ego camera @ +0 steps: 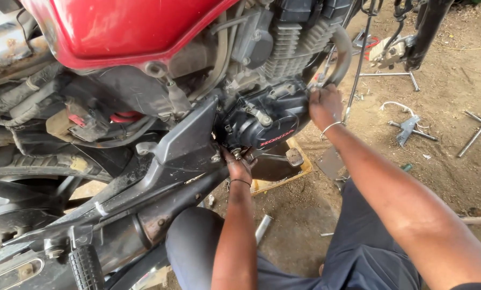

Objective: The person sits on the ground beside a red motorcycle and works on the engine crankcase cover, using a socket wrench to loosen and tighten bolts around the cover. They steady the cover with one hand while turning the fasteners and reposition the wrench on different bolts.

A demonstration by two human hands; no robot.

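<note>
Head view: I look down on a red motorcycle, its black engine side cover (267, 121) facing me just beyond both hands. My left hand (239, 164) is pressed up against the lower edge of that cover, fingers curled around a small metal fitting (236, 153); it may be a bolt or a short tool end, but the fingers hide most of it, so I cannot say which. My right hand (325, 106) is closed on the cover's front edge, just beneath the curved exhaust pipe (341, 53). The fitting lies directly ahead of and above the left hand, touching its fingertips, and the left hand is plainly the nearer of the two. The cover's long axis runs roughly left to right between the hands. A brake pedal (294, 156) sits just right of the left hand, over a yellow tray (299, 171). T-handle wrenches (475, 131) lie on the dirt floor, well apart to the right.
</note>
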